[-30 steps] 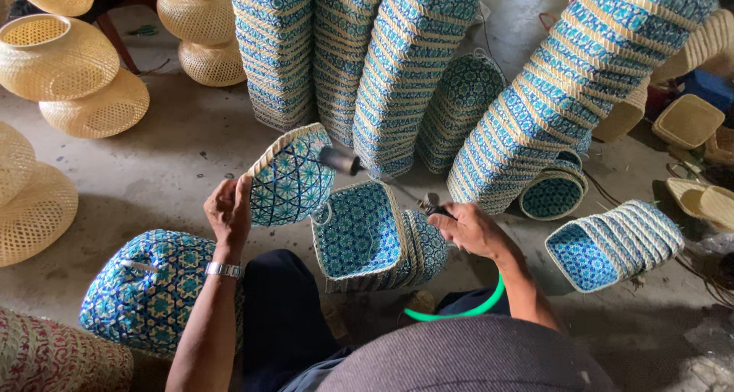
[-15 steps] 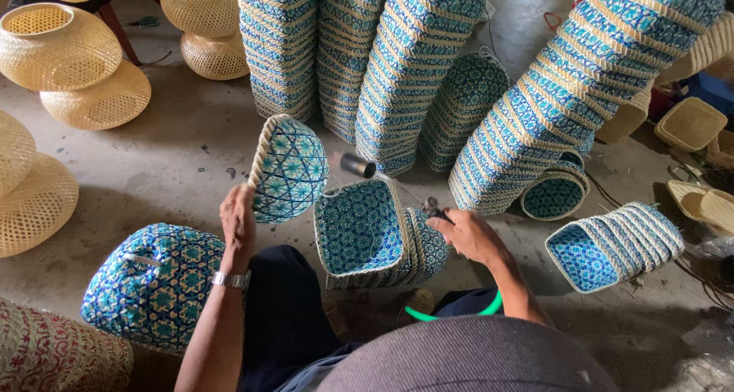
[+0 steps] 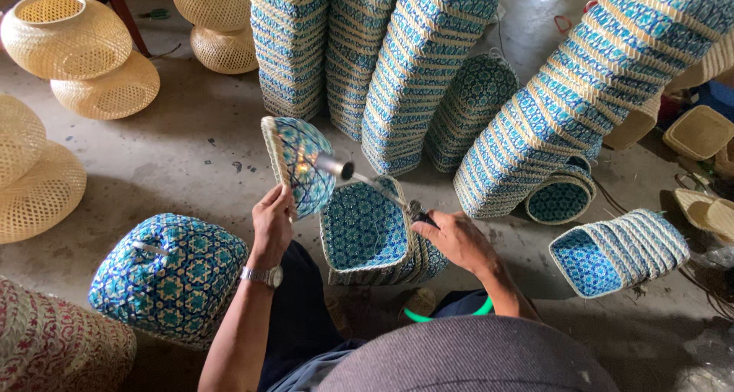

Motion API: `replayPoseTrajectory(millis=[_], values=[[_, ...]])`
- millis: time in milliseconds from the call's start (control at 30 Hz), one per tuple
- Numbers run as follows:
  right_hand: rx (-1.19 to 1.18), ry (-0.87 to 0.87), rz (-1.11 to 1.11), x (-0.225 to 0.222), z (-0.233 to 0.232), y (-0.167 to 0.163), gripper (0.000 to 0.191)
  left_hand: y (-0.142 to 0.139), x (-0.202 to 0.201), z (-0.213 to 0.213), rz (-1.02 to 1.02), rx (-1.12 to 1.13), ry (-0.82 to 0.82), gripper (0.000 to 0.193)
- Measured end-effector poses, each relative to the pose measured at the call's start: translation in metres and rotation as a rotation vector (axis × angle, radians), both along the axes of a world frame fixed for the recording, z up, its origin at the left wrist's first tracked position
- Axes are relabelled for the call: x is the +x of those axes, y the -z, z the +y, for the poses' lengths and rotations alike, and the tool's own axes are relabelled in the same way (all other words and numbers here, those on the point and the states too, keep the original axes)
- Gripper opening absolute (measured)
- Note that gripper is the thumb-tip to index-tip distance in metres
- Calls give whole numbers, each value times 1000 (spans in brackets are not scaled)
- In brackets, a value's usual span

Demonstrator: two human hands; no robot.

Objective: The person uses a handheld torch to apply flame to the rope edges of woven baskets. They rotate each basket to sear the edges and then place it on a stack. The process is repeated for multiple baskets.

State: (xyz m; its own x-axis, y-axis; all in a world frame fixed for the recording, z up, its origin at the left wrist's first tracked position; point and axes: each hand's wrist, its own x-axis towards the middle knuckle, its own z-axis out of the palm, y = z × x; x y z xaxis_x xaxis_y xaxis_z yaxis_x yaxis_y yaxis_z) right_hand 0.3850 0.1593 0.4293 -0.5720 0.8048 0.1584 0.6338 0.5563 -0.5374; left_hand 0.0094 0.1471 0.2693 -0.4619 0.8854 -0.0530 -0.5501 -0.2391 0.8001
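Torch flame on a blue woven basket, head view.
The left hand [image 3: 273, 225] pinches the tilted blue basket [image 3: 300, 164] by its lower rim above the concrete floor [image 3: 176, 143]; the right hand [image 3: 457, 239], fingers wrapped, grips a torch [image 3: 367, 182] whose nozzle meets the basket's inside.

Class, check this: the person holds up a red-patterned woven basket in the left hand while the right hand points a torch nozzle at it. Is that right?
Not quite. The basket held up in the left hand is blue-patterned, not red, as the head view shows. The rest stands: the right hand points the torch nozzle at it.
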Motion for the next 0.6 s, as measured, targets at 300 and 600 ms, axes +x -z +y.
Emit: replayPoseTrajectory(millis=[300,600], values=[[-163,31,-21,8,-8,15,37,-15,5,-2,-219,60,-48,32],[-252,63,-11,20,-13,38,42,-17,-2,-6,-438,184,-74,21]])
